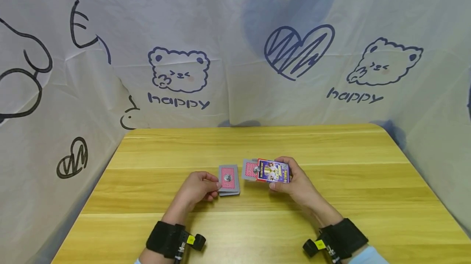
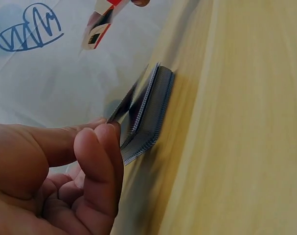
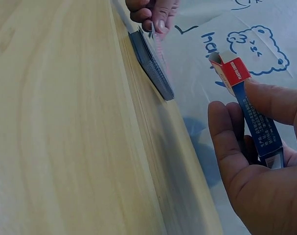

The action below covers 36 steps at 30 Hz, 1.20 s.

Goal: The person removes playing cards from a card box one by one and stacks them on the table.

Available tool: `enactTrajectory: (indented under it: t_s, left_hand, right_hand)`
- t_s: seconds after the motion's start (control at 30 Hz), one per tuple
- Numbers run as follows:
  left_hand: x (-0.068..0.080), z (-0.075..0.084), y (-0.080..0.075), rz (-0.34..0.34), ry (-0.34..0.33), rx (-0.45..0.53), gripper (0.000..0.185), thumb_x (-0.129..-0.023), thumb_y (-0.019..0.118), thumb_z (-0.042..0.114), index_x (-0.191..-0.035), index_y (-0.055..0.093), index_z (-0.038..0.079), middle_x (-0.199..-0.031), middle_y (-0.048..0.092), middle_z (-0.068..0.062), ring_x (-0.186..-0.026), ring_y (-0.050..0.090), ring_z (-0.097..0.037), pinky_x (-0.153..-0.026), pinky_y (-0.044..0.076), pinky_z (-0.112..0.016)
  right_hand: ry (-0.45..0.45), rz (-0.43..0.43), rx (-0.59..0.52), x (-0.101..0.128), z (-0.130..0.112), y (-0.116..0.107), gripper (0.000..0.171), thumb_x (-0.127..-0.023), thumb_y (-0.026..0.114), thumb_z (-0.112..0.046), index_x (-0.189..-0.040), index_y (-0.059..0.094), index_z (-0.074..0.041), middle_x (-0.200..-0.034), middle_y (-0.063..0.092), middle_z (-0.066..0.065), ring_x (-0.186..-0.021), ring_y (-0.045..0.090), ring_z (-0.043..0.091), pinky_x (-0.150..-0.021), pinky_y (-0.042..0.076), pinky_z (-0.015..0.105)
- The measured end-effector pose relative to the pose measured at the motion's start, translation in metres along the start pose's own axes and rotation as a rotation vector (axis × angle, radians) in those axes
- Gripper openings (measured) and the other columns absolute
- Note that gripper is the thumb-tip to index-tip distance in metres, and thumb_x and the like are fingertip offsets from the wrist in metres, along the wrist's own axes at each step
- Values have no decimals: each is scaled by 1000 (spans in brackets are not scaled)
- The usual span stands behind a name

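**Cards lifted on the left, box gripped on the right**

On the table, a deck lies face down near the middle, and its top card is being raised at the near edge by the left hand. From the left wrist view the pinch is plain: thumb and forefinger are closed on a thin lift of cards, tilted up off the rest of the deck, which stays flat on the wood.

Just to the right, the card box is held above the table by the right hand, fingers curled round its far end, thumb on the near side. The box's open flap end is seen in the right wrist view, pointing towards the deck. A red-backed card is seen at the box's left end; whether it is inside or merely behind cannot be told.

Deck and box are near each other, not touching. A printed cloth is hung behind the table.
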<state>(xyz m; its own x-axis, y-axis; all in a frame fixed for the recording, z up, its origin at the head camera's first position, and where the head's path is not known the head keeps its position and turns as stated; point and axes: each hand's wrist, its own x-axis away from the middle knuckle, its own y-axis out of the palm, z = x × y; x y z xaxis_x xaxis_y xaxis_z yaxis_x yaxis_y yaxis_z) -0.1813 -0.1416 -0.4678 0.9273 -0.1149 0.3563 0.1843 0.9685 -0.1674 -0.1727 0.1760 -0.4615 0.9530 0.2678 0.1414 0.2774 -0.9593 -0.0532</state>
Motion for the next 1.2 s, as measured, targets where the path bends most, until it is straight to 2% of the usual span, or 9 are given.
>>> enactTrajectory:
  t_s: [0.27, 0.7, 1.2]
  left_hand:
    - [2, 1, 4, 23, 6, -105, 18, -99, 72, 4, -106, 57, -2, -81, 70, -14, -62, 62, -17, -55, 54, -28]
    - [6, 3, 7, 46, 5, -235, 19, -96, 74, 7, -102, 57, 2, -75, 67, -10, -58, 60, -16, -52, 50, -27]
    - [7, 4, 8, 51, 1, -248, 20, -96, 76, 7, -101, 57, 2, -74, 66, -9, -57, 60, -16, -51, 48, -26]
  right_hand:
    - [1, -7, -1, 1, 1, 0, 79, -93, 76, 5, -157, 31, -7, -147, 42, 26, -113, 65, 26, -90, 62, 37]
    - [-2, -11, 1, 0, 2, 1, 79, -93, 75, 5, -157, 31, -7, -146, 42, 26, -112, 65, 26, -90, 62, 37]
    - [2, -8, -10, 0, 1, 3, 80, -92, 75, 7, -157, 31, -7, -145, 43, 26, -110, 65, 26, -89, 63, 39]
